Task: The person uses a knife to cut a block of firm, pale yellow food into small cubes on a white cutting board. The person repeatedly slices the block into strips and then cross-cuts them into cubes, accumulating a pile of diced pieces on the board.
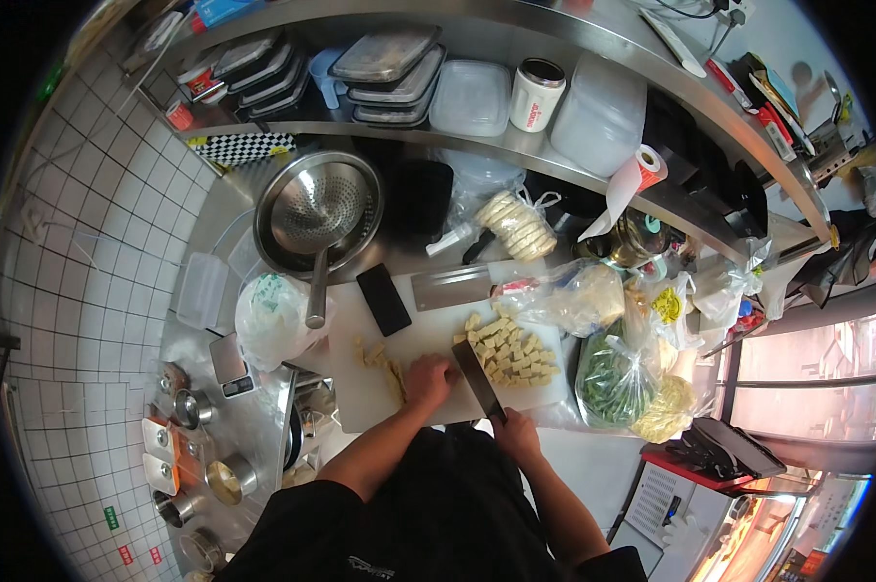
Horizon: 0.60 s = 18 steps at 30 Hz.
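A white cutting board (365, 396) lies before me. My right hand (519, 434) grips the handle of a kitchen cleaver (478, 378), its blade standing between my left hand and a pile of pale diced cubes (514, 353). On the board, my left hand (429, 382) rests beside pale strips (394, 378); its fingertips are partly hidden, so whether it holds a piece cannot be told. Smaller pale pieces (371, 354) lie further left. At the board's far edge are a black phone (384, 299) and a second broad cleaver blade (450, 287), with a clear plastic bag (572, 298) to its right.
Left of the board stand a knotted white bag (274, 320) and a small scale (231, 365). Behind them, a perforated strainer (318, 207) rests in a steel bowl (263, 240). Bagged greens (616, 378) adjoin the board's right side. A steel shelf (481, 138) holding containers spans the back.
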Each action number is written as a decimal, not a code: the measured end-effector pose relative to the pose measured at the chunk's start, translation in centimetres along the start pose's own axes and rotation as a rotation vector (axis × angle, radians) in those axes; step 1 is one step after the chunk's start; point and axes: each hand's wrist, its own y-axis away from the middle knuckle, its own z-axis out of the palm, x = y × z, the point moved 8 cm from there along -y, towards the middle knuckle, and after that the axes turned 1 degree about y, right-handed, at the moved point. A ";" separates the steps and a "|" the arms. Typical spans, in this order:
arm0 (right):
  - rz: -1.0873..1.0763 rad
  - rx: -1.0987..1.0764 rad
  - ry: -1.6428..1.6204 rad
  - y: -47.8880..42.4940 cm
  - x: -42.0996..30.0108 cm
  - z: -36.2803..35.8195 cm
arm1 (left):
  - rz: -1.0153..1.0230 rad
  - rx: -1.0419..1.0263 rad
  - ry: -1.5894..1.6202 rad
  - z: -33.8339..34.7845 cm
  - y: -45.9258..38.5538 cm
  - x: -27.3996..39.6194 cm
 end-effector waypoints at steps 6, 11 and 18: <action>-0.020 0.005 -0.017 0.0 0.1 0.6 | 0.196 0.031 -0.113 -1.0 1.3 0.6; -0.002 0.018 -0.006 0.1 -0.1 0.7 | 0.320 -0.071 -0.049 -1.9 2.8 0.6; 0.013 0.019 -0.005 0.0 0.2 0.6 | 0.510 -0.158 -0.118 -1.3 3.5 1.4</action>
